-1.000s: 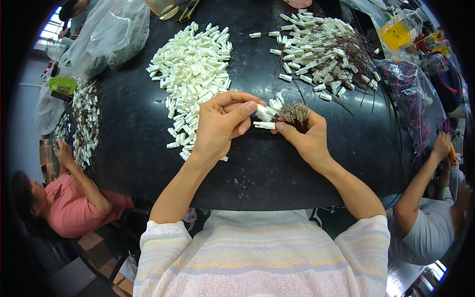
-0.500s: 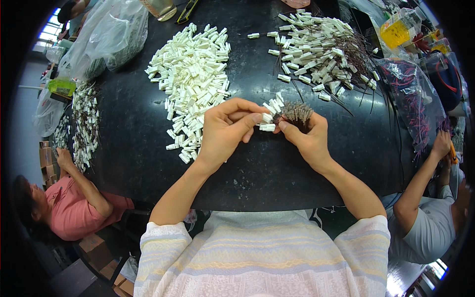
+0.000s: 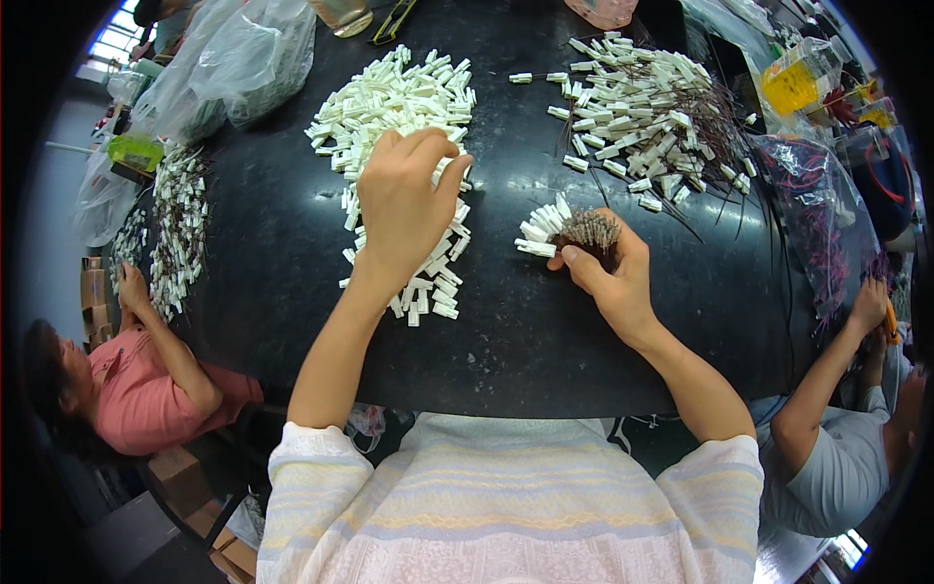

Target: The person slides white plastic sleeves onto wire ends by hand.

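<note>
My right hand point(image 3: 615, 276) is closed around a bundle of thin dark wires point(image 3: 590, 230). Some of its wire ends bear metal-coloured tips, and a fan of white plastic connector housings point(image 3: 540, 231) sits on others, pointing left. Over the pile of loose white connector housings point(image 3: 399, 92) hovers my left hand point(image 3: 409, 200), back up. Its fingers are bent, the thumb stands a little apart, and nothing can be seen held in it. The hand and wrist hide the middle of that pile.
Wired white connectors point(image 3: 642, 117) lie heaped at the back right. A clear plastic bag point(image 3: 803, 204) with pink wires is at the right, near a yellow-filled bottle point(image 3: 790, 83). At the back left are plastic bags point(image 3: 243, 63) and a cutter point(image 3: 394, 21). Co-workers sit at both sides.
My left hand has left the wire bundle and moved left and up over the loose housings. My right hand keeps its hold on the wires almost in place. The view has shifted slightly.
</note>
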The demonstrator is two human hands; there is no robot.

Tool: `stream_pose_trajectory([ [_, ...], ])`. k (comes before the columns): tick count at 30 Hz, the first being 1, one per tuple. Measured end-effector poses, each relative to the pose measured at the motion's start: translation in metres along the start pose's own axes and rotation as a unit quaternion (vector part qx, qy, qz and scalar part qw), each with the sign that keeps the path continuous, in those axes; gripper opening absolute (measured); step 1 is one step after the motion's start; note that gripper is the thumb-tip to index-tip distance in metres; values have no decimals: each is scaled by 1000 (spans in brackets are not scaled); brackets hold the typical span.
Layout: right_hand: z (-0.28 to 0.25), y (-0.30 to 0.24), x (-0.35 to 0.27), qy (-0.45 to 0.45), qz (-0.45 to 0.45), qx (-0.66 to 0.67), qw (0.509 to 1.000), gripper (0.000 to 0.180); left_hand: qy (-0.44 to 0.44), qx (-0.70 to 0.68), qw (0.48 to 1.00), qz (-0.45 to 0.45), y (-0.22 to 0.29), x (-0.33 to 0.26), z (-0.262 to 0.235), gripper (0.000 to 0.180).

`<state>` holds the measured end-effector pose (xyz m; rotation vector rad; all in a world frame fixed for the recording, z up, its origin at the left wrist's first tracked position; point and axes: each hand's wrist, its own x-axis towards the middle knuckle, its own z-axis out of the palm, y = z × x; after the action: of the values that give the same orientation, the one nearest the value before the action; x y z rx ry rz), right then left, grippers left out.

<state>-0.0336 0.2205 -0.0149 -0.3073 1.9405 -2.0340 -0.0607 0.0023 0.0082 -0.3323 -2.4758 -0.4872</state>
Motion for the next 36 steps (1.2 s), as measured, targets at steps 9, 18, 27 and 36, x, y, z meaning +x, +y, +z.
stream_pose_trajectory([
  [9, 2, -2, 0, 5, 19, 52, 998, 7, -160, 102, 982, -15, -1, 1, 19, 12],
  [18, 2, -4, 0, 8, 43, 30, 999, 8, -111, -359, 895, -239, 18, 2, 4, 8],
  [27, 3, 0, 1, 9, 16, -9, 1000, 9, -115, -651, 631, -407, 35, -22, 3, 13],
  [36, 6, 5, 2, 27, 6, 1, 1000, 11, -142, -621, 680, -364, 40, -25, 2, 8],
])
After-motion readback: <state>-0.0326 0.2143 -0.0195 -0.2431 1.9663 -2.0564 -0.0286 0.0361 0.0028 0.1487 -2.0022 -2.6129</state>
